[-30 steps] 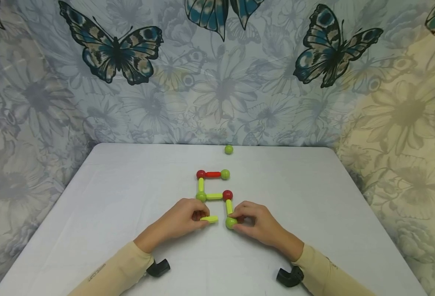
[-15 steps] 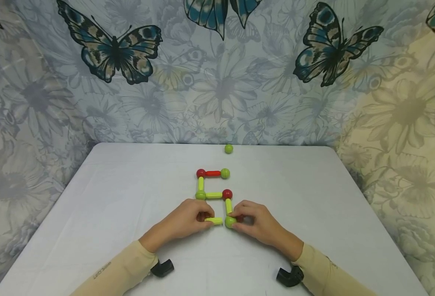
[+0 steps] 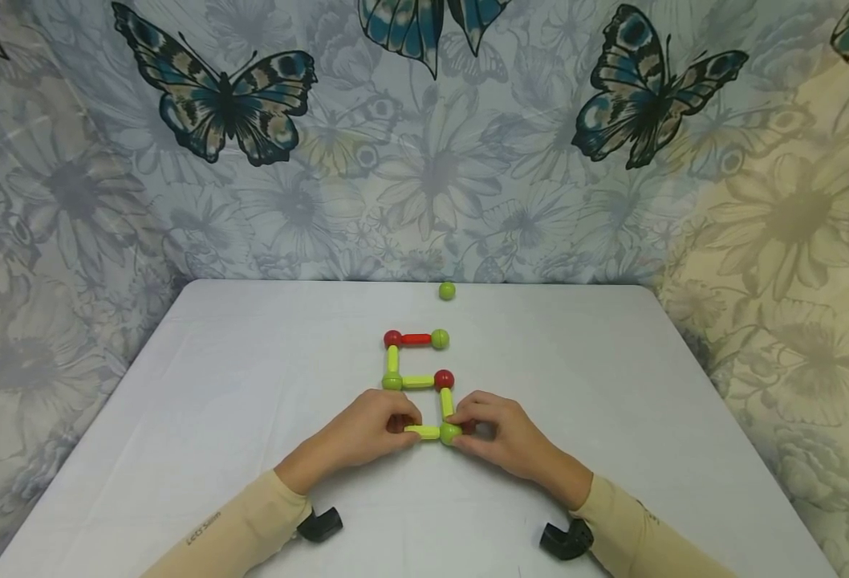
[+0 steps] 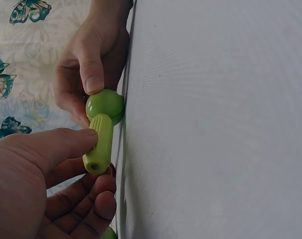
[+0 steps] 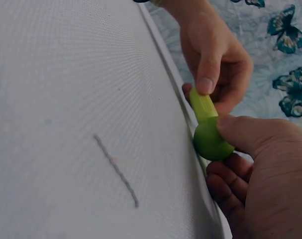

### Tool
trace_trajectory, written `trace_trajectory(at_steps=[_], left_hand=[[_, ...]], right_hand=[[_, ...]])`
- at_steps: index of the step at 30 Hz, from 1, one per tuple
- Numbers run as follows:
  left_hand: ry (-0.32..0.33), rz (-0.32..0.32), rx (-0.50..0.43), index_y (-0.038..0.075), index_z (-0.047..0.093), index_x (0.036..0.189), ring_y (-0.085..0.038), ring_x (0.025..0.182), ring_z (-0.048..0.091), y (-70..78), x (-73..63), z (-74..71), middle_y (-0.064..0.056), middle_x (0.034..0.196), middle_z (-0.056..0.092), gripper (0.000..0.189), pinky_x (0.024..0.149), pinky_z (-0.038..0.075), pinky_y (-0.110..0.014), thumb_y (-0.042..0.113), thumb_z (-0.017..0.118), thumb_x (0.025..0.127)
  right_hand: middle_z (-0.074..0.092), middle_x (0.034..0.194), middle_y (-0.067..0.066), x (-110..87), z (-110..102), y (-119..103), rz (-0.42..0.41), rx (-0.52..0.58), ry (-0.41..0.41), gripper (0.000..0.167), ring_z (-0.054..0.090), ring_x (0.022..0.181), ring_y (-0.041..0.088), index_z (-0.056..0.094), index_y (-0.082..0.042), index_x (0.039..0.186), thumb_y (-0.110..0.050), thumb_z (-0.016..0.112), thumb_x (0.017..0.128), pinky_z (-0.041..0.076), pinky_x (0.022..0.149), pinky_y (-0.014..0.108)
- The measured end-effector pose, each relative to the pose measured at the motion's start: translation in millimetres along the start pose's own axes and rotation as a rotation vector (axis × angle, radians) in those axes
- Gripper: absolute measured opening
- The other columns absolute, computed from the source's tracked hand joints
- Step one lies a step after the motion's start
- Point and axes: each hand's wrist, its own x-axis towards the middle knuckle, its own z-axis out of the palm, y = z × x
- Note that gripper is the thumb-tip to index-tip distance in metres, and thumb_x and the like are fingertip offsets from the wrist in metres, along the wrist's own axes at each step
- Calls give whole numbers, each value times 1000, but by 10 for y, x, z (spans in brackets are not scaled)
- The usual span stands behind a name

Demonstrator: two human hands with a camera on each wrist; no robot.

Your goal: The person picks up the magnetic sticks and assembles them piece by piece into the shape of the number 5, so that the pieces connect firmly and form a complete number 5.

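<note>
My left hand point(image 3: 371, 425) pinches a yellow-green stick point(image 4: 100, 144) between thumb and fingers; a small hole shows in its near end. The stick's other end meets a green ball point(image 5: 213, 139), which my right hand point(image 3: 507, 433) holds with thumb and fingers. From that ball another yellow-green stick point(image 3: 446, 402) runs back to a red ball point(image 3: 444, 380). A sideways stick point(image 3: 418, 381) joins it to a green ball point(image 3: 392, 381), and one more stick point(image 3: 392, 358) leads to a second red ball point(image 3: 392, 339). A red stick point(image 3: 416, 339) ends there at a green ball point(image 3: 440, 339).
A loose green ball point(image 3: 447, 291) sits near the back edge of the white table point(image 3: 266, 337). Behind the table hangs a butterfly-patterned cloth point(image 3: 439, 160). Black devices point(image 3: 566, 540) are strapped at both wrists.
My left hand has moved to the right with the stick, closing the gap until its end meets the green ball. My right hand has stayed in place.
</note>
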Motion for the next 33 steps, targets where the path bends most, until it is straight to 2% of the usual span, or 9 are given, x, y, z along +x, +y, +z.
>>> trace_trajectory(at_steps=[19,27,33], left_hand=[[-18,3,-10,16,80,105,-4,76,60,-15,-6,-26,17,84,64,11,71,55,-26,16,86,96],[48,-3,-15,10,80,116,-7,82,62,31,67,-129,14,88,66,17,76,56,-29,14,80,100],[109,-7,16,7,80,121,-7,88,64,20,215,-324,12,97,70,22,82,58,-31,16,81,100]], right_hand=[[71,107,-11,-3,7,5,3,27,3,25,66,91,13,82,-24,114,-15,90,92,58,79,32],[71,108,-12,-1,-16,-2,5,14,8,30,66,91,12,82,-24,114,-10,92,89,58,79,31],[71,108,-12,-5,-11,-5,18,24,-5,27,66,91,13,82,-25,115,-15,91,91,58,79,32]])
